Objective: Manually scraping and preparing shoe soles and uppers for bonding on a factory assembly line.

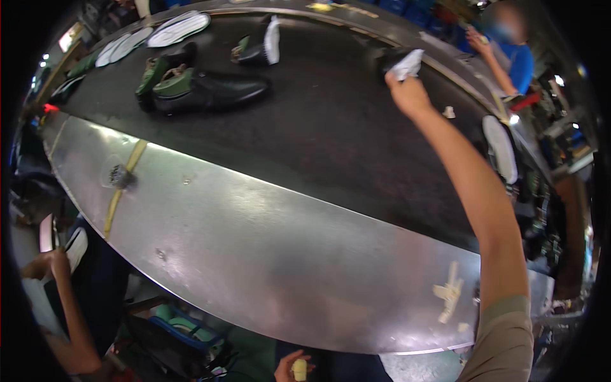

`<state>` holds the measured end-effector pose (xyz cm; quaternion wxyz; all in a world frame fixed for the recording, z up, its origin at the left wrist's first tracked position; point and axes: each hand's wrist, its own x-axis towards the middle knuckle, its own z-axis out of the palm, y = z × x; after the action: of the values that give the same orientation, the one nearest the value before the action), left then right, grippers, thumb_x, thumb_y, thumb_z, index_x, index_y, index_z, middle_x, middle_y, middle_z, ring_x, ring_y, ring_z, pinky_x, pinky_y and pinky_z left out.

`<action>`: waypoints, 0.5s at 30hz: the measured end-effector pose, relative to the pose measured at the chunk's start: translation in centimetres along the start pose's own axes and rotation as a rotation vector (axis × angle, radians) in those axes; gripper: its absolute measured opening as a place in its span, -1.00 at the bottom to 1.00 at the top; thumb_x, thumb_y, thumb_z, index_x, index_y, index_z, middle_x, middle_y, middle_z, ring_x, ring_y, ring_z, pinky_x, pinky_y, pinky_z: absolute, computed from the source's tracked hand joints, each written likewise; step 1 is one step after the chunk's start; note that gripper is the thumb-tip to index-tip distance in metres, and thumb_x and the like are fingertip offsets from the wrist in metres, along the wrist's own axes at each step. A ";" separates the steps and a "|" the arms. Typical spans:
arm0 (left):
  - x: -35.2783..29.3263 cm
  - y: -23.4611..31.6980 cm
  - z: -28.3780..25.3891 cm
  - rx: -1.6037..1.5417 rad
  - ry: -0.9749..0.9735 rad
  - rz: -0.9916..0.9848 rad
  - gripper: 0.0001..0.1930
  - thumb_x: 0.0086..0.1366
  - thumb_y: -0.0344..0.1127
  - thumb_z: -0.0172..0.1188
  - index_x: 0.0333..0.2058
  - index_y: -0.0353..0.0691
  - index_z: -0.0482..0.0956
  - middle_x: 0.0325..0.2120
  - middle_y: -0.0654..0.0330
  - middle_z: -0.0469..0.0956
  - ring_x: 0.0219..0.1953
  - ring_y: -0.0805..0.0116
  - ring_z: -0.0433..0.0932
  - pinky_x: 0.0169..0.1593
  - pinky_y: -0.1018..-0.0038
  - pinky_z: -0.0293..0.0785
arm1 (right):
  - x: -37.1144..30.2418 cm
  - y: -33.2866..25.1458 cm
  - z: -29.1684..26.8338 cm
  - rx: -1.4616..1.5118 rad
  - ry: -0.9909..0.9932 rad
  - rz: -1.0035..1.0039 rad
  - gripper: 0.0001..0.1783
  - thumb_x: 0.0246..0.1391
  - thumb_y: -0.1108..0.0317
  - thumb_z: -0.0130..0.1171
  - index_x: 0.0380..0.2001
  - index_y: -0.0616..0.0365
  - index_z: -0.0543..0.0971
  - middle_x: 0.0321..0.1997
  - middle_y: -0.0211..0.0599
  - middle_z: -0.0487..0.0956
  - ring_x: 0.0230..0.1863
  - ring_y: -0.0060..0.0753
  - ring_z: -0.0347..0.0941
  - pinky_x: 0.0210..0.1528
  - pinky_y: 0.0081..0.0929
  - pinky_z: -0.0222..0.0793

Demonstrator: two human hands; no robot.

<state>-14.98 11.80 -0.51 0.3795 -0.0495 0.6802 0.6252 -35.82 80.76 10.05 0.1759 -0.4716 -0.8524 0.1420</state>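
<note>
My right arm stretches across the black belt to its far side. There my right hand [407, 94] is closed at the near edge of a dark shoe [384, 61] with a crumpled-looking white part [407, 65]; the fingertips are partly hidden against it. Low at the front edge, close to my body, my left hand [285, 368] has its fingers curled round a small pale-yellow object [300, 369], too small to name. On the belt's left lie a black shoe with green lining [219, 91] and its partner [149, 75] behind it.
Another black shoe [254, 49] lies tipped, its white sole [272, 41] sideways. White soles [179, 29] line the far left; one more [500, 148] lies right. A bare metal ledge [254, 235] runs before the belt. Co-workers sit at lower left [70, 299] and far right [509, 54].
</note>
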 end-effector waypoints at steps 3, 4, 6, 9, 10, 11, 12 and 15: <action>1.5 -0.6 0.5 -0.078 -0.047 0.035 -0.59 0.59 -0.15 0.22 0.21 -0.32 0.55 -0.09 0.08 0.74 -0.24 0.31 0.73 -0.11 0.38 0.68 | 7.9 1.1 0.4 0.074 0.282 0.119 0.30 -0.02 -0.65 0.28 0.28 0.52 0.54 0.37 0.39 0.55 0.46 0.23 0.47 0.44 -0.04 0.40; 1.5 1.3 1.3 -0.056 0.021 0.035 -0.64 0.59 -0.20 0.21 0.18 -0.33 0.56 -0.12 0.10 0.73 -0.23 0.30 0.73 -0.11 0.37 0.69 | 7.3 0.6 1.9 0.084 0.111 0.134 0.27 0.05 -0.58 0.27 0.35 0.51 0.48 0.39 0.36 0.54 0.49 0.20 0.45 0.47 -0.05 0.36; 1.7 1.1 1.2 -0.012 0.018 0.057 -0.72 0.59 -0.34 0.18 0.16 -0.33 0.57 -0.13 0.10 0.73 -0.23 0.31 0.73 -0.12 0.39 0.69 | 5.6 0.4 3.0 0.054 0.178 0.203 0.13 0.15 -0.49 0.18 0.35 0.45 0.49 0.37 0.32 0.57 0.45 0.25 0.47 0.47 -0.04 0.34; 2.0 0.7 1.2 0.019 -0.040 0.115 -0.76 0.59 -0.38 0.16 0.14 -0.32 0.59 -0.13 0.11 0.74 -0.24 0.34 0.72 -0.12 0.41 0.69 | 1.6 6.3 -2.0 0.150 0.196 -0.004 -0.14 0.28 -0.38 0.13 0.12 0.32 0.64 0.08 0.20 0.72 0.22 0.15 0.66 0.25 -0.08 0.49; 2.0 0.4 1.0 0.040 -0.056 0.121 -0.77 0.59 -0.39 0.14 0.12 -0.31 0.60 -0.13 0.12 0.74 -0.25 0.36 0.72 -0.13 0.43 0.69 | -1.4 7.2 -2.9 0.453 0.100 -0.020 -0.25 0.34 -0.28 0.17 0.01 0.33 0.67 -0.08 0.04 0.73 0.07 -0.07 0.75 0.09 -0.25 0.56; 1.6 0.2 0.8 0.000 -0.011 0.108 -0.76 0.58 -0.33 0.15 0.08 -0.31 0.63 -0.19 0.06 0.75 -0.30 0.28 0.71 -0.18 0.37 0.66 | -6.0 6.0 -3.8 0.658 0.084 -0.011 -0.26 0.36 -0.23 0.21 0.05 0.40 0.62 -0.18 -0.11 0.70 -0.05 -0.25 0.77 0.01 -0.38 0.55; 1.9 -1.6 0.0 0.008 -0.067 0.126 -0.73 0.57 -0.37 0.09 0.12 -0.31 0.59 -0.17 0.06 0.74 -0.33 0.32 0.73 -0.20 0.42 0.67 | -9.7 6.5 -6.0 0.761 0.123 0.048 -0.15 0.36 -0.25 0.19 0.16 0.50 0.54 -0.19 -0.05 0.74 -0.06 -0.19 0.77 0.02 -0.37 0.56; 0.8 -3.0 -1.2 0.023 -0.154 0.181 -0.74 0.58 -0.34 0.09 0.09 -0.33 0.61 -0.20 0.05 0.76 -0.36 0.33 0.76 -0.27 0.46 0.69 | -22.4 3.9 -13.6 0.985 0.032 0.296 0.00 0.29 -0.38 0.10 0.19 0.57 0.52 -0.14 0.07 0.77 -0.11 -0.15 0.78 -0.05 -0.36 0.59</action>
<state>-14.49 10.43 -3.54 0.3732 0.0646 0.6580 0.6508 -15.96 64.68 16.93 0.3684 -0.4504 -0.6058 0.5426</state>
